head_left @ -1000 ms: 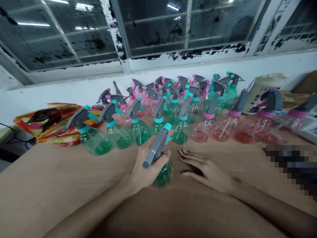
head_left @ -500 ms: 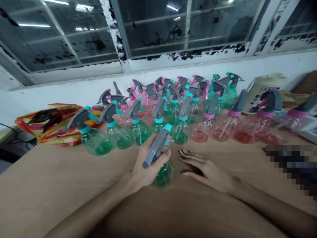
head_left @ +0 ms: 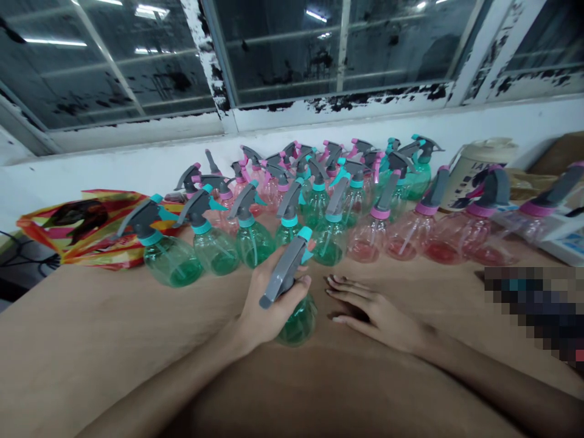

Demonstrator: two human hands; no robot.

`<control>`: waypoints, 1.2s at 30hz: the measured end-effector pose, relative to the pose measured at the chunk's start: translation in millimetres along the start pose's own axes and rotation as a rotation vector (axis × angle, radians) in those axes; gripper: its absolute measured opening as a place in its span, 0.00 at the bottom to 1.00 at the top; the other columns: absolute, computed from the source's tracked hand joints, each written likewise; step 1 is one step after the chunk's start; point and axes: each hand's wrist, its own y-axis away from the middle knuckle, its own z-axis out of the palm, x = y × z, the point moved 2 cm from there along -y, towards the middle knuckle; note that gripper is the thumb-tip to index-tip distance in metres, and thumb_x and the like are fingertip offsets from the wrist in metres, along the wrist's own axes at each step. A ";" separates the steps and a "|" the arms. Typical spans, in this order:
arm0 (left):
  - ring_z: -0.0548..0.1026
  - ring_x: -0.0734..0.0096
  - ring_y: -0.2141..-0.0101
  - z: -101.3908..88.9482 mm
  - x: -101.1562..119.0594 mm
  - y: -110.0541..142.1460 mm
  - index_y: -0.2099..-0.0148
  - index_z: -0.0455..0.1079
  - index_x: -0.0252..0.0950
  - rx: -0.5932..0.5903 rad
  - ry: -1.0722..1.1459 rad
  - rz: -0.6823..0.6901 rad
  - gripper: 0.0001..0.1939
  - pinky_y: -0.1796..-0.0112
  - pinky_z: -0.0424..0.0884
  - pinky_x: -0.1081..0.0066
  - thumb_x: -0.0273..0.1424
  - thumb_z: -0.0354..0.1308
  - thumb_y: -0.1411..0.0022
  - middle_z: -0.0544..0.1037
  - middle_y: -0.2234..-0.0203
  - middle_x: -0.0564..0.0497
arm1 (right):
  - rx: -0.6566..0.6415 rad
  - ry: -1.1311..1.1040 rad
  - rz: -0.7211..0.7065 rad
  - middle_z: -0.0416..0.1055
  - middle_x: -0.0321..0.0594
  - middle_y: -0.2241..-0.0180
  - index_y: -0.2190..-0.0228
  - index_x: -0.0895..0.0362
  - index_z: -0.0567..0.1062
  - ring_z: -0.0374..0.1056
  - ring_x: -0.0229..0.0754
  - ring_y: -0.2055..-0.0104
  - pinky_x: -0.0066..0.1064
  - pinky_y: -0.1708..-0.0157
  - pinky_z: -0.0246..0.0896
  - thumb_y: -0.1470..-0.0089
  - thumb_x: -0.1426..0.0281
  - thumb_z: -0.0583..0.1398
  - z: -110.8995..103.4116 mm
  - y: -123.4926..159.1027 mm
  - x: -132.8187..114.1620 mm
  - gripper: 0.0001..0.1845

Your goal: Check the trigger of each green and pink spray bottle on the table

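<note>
The left hand (head_left: 269, 298) is closed around the neck of a rounded, clear green plastic spray bottle (head_left: 297, 325) with a grey trigger head, standing on the wooden worktop (head_left: 137, 328), where the right hand (head_left: 374, 307) rests, fingers loosely extended.

A red, orange and yellow plastic bag (head_left: 91, 225) is lying at the left of the frame on the table (head_left: 114, 340), and dark cables (head_left: 25, 258) are trailing by the far left edge. Windows (head_left: 283, 55) are spanning the top, showing bright light strips (head_left: 55, 42); black patches are marking their white frame. Below, a white wall (head_left: 155, 176) is running across. Toward the right, a cream container (head_left: 474, 176) with dark print is standing near the wall. A pixelated patch (head_left: 538, 310) is covering the lower right.
</note>
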 end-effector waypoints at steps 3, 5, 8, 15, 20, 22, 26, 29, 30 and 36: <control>0.77 0.67 0.64 0.7 -2.6 1.2 0.49 0.67 0.42 0.008 -0.023 0.009 0.20 0.61 0.75 0.65 0.27 0.55 0.44 0.78 0.60 0.51 | -0.016 0.020 0.009 0.58 0.38 0.39 0.43 0.50 0.62 0.51 0.46 0.37 0.47 0.40 0.50 0.43 0.57 0.55 -0.1 0.0 0.0 0.27; 0.77 0.67 0.64 0.9 -3.1 2.1 0.48 0.67 0.42 0.010 -0.022 0.004 0.20 0.61 0.75 0.65 0.27 0.55 0.44 0.77 0.57 0.50 | -0.027 0.030 0.010 0.57 0.38 0.39 0.43 0.50 0.63 0.51 0.45 0.37 0.46 0.39 0.50 0.42 0.57 0.55 -0.2 -0.1 0.2 0.27; 0.77 0.66 0.63 0.8 -3.0 2.7 0.48 0.67 0.42 0.008 -0.005 -0.009 0.20 0.60 0.76 0.63 0.27 0.55 0.45 0.77 0.55 0.49 | -0.029 0.027 0.002 0.57 0.38 0.39 0.43 0.50 0.62 0.51 0.45 0.37 0.46 0.39 0.50 0.42 0.57 0.55 -0.1 -0.2 0.5 0.27; 0.77 0.66 0.61 0.5 -3.9 2.1 0.48 0.67 0.41 0.005 -0.002 -0.010 0.20 0.59 0.75 0.67 0.27 0.55 0.45 0.76 0.53 0.49 | -0.008 0.010 0.002 0.58 0.37 0.40 0.43 0.48 0.62 0.52 0.46 0.37 0.47 0.40 0.50 0.43 0.57 0.56 0.4 0.1 0.9 0.27; 0.77 0.67 0.60 1.1 -3.7 2.2 0.48 0.67 0.39 -0.006 0.034 -0.024 0.20 0.58 0.74 0.67 0.26 0.55 0.45 0.76 0.54 0.48 | -0.028 0.039 0.000 0.57 0.38 0.39 0.43 0.51 0.62 0.51 0.45 0.37 0.46 0.39 0.50 0.42 0.57 0.55 0.5 -0.2 0.0 0.27; 0.77 0.66 0.60 1.0 -4.0 2.4 0.48 0.67 0.39 -0.006 0.034 -0.029 0.21 0.58 0.75 0.65 0.26 0.56 0.45 0.76 0.54 0.49 | -0.033 0.041 0.006 0.57 0.38 0.39 0.43 0.51 0.62 0.51 0.45 0.37 0.46 0.39 0.50 0.42 0.57 0.55 0.3 -0.3 -0.4 0.27; 0.77 0.65 0.60 0.6 -5.1 2.9 0.48 0.66 0.41 -0.002 0.041 -0.033 0.21 0.59 0.75 0.64 0.26 0.56 0.45 0.77 0.55 0.49 | -0.026 0.022 0.014 0.58 0.37 0.39 0.43 0.50 0.63 0.51 0.46 0.37 0.46 0.40 0.50 0.43 0.57 0.55 -0.1 0.0 -0.2 0.27; 0.77 0.67 0.59 0.9 -5.1 3.4 0.47 0.65 0.41 -0.017 0.044 -0.037 0.21 0.57 0.74 0.66 0.26 0.56 0.44 0.75 0.52 0.49 | -0.028 0.021 0.015 0.58 0.37 0.39 0.43 0.50 0.63 0.51 0.45 0.37 0.46 0.39 0.50 0.43 0.57 0.55 -0.4 0.1 -0.3 0.27; 0.77 0.68 0.59 1.0 -4.9 3.5 0.47 0.65 0.41 -0.021 0.042 -0.034 0.21 0.57 0.74 0.67 0.26 0.56 0.44 0.74 0.50 0.49 | -0.029 0.022 0.016 0.58 0.37 0.39 0.43 0.50 0.63 0.51 0.45 0.37 0.45 0.39 0.49 0.42 0.57 0.55 -0.6 0.1 -0.6 0.27; 0.77 0.69 0.60 0.4 -3.0 2.4 0.48 0.66 0.42 -0.027 0.042 -0.013 0.20 0.57 0.73 0.68 0.26 0.55 0.43 0.73 0.49 0.50 | -0.031 0.048 0.008 0.57 0.38 0.39 0.43 0.51 0.62 0.51 0.44 0.37 0.45 0.39 0.50 0.42 0.57 0.54 0.1 0.0 -0.9 0.27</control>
